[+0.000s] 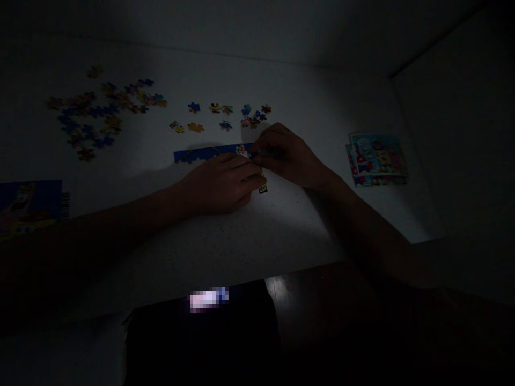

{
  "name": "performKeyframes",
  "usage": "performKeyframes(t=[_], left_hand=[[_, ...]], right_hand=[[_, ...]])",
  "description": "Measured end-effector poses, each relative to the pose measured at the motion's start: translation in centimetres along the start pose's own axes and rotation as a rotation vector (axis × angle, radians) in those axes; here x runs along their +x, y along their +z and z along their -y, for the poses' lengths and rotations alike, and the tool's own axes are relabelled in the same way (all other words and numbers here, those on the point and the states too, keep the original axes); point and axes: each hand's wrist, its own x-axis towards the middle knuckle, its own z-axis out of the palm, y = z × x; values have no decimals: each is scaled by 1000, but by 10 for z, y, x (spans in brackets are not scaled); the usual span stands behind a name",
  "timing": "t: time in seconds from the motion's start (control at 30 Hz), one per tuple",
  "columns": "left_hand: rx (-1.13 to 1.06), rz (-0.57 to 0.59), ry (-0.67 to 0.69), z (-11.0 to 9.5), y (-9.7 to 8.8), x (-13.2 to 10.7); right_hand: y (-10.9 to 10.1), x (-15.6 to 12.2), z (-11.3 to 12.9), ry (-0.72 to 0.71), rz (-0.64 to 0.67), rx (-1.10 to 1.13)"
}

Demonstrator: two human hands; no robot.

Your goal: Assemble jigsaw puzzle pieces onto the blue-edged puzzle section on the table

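Note:
A partly joined strip of jigsaw puzzle [200, 154], mostly blue along its edge, lies on the white table. My left hand [225, 182] rests over its right part, fingers bent and close together, pressing on the joined pieces. At the strip's right end my right hand [285, 153] has thumb and forefinger pinched at a jigsaw piece, which the fingers mostly hide. A short column of pieces [263, 187] with yellow and black print shows just beyond my left fingertips. The picture is very dark, so small details are hard to see.
Loose jigsaw pieces [96, 111] are spread at the far left. Several more, including an orange piece [196, 127], lie behind the strip. Printed picture cards [378, 161] lie at the right. A blue printed box or sheet [48, 193] is at the left edge.

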Motion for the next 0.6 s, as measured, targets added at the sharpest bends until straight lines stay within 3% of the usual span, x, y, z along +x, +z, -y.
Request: performKeyframes(t=[0.6], left_hand=[[-20, 22, -27, -4, 0, 4]], right_hand=[[3, 0, -5, -45, -10, -15]])
